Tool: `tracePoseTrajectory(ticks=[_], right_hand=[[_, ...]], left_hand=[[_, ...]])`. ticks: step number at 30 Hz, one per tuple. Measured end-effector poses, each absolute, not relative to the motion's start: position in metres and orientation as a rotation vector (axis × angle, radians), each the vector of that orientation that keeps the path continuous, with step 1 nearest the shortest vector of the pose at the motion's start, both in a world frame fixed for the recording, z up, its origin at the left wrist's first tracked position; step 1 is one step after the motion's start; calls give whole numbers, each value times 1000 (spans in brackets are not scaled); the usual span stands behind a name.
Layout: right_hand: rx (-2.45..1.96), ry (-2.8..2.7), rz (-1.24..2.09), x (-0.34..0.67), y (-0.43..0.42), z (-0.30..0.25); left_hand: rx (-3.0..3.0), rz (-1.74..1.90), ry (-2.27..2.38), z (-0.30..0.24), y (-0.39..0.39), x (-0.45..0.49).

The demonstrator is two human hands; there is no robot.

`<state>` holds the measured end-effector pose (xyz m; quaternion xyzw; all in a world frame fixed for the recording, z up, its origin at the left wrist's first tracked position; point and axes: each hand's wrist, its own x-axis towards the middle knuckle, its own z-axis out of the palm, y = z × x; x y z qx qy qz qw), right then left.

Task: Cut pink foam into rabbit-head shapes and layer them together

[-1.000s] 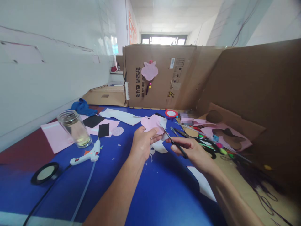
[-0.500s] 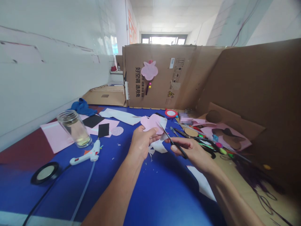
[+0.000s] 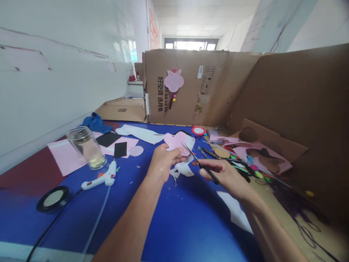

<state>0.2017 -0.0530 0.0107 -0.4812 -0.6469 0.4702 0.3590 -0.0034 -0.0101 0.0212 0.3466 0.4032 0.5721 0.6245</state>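
My left hand (image 3: 163, 162) is closed on a pink felt cut-out (image 3: 176, 142) with white paper hanging under it, held above the blue table (image 3: 177, 218). In my right hand (image 3: 222, 174) is a pair of black-handled scissors (image 3: 201, 163); the blade tips touch the right edge of the pink piece. The two hands are close together near the middle of the table.
A glass jar (image 3: 86, 147), a white glue gun (image 3: 102, 179) with its cord, and a black tape roll (image 3: 53, 198) lie to the left. Pink and black sheets (image 3: 114, 143) sit behind them. Cardboard walls (image 3: 286, 94) enclose the back and right; craft bits (image 3: 245, 160) clutter the right side.
Both hands and the pink piece have stayed nearly in place; the view has shifted slightly, and the scissors remain at the felt's edge.
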Motion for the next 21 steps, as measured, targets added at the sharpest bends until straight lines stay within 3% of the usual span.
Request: tracePoseTrajectory(ticks=[21], right_hand=[[-1229,-1744,1199,205,-54,12]], left_hand=[[875,1249,937,24,-9,-11]])
